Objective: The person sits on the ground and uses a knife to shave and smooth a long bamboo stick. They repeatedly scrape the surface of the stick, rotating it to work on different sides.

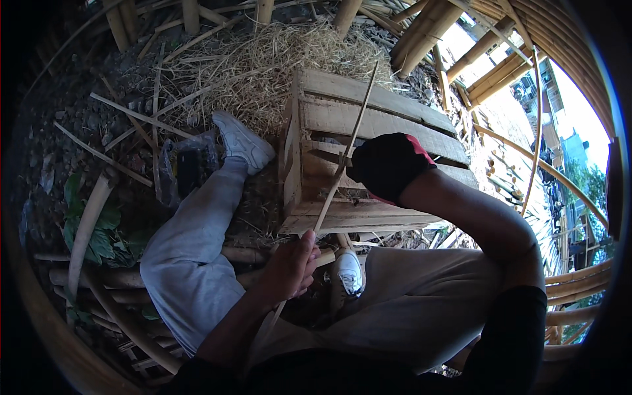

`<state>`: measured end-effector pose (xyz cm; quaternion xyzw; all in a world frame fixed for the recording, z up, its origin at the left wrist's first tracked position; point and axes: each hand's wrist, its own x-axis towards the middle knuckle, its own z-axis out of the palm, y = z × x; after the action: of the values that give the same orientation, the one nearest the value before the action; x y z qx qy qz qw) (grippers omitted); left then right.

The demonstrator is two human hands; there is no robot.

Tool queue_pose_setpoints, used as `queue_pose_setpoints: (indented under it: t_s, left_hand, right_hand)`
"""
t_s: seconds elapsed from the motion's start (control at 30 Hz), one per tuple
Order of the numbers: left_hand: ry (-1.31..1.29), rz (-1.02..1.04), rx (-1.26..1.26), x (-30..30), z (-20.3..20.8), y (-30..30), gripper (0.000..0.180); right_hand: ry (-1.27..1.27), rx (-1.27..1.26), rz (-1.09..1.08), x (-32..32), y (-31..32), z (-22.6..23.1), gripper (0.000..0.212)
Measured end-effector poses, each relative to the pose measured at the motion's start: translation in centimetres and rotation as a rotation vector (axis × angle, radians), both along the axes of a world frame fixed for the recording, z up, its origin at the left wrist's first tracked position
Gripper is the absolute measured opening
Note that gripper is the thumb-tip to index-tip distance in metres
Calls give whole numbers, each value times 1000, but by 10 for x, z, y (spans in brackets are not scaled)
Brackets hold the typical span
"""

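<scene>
1 slim, woody strip (pixel 332 186)

Hands, two: one left hand (pixel 289 266), one right hand (pixel 403 172), plus one glove (pixel 382 158). One knife (pixel 324 155), one thin strip (pixel 328 197), one slatted crate (pixel 329 115), two white shoes (pixel 243 141), one straw heap (pixel 243 72), one dark object (pixel 189 168). Bamboo poles (pixel 421 36): several, overlapping, exact count unclear.
</scene>
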<state>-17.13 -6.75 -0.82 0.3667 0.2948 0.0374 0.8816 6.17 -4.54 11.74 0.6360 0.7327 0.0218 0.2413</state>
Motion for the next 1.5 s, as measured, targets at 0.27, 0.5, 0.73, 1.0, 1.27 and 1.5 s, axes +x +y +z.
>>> queue_pose_setpoints:
  t_s: [0.27,0.5,0.73,1.0,1.27,1.5]
  left_hand:
    - [2,17,40,4,-13,-3,51]
    - [6,41,11,1,-15,-2,50]
    - [40,36,-21,-2,-6,-3,49]
    - [-38,14,-8,7,-8,-4,49]
    - [-77,57,181,11,-24,-12,45]
    - [164,346,916,22,-9,-13,28]
  right_hand:
    - [104,-117,-120,14,5,5,35]
    - [-266,411,130,5,-28,-49,24]
    - [-101,262,109,-25,-33,-32,16]
    - [133,-27,-45,19,-6,-7,28]
    - [632,416,-334,47,1,-23,62]
    - [842,199,-829,49,10,-15,64]
